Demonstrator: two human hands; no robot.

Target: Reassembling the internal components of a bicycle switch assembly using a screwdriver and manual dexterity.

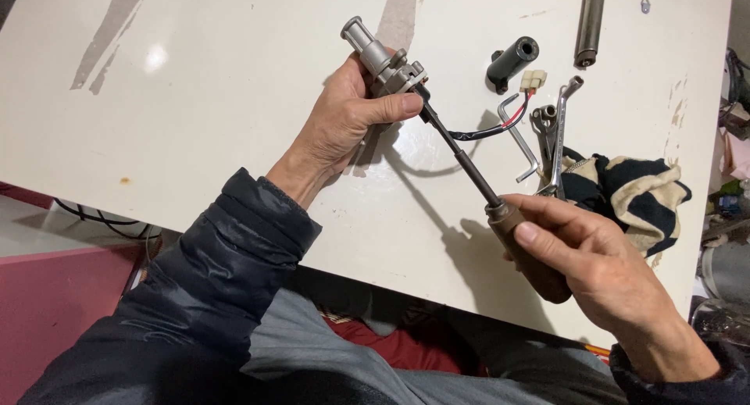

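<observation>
My left hand point(350, 116) grips a grey metal switch-like part point(383, 61) with a cylindrical end that points up and to the left. Black and red wires point(492, 128) run from it to a small beige connector point(533, 79). My right hand point(582, 253) holds a screwdriver by its brown handle point(522, 237). Its dark shaft point(461, 159) slants up to the left, and the tip meets the metal part just beside my left thumb.
On the white table point(219, 100) lie a black cylindrical grip point(512, 60), a hex key point(519, 139), wrenches point(553, 132), a dark metal tube point(590, 22) and a black-and-cream cloth point(629, 190). The table's near edge runs diagonally above my lap.
</observation>
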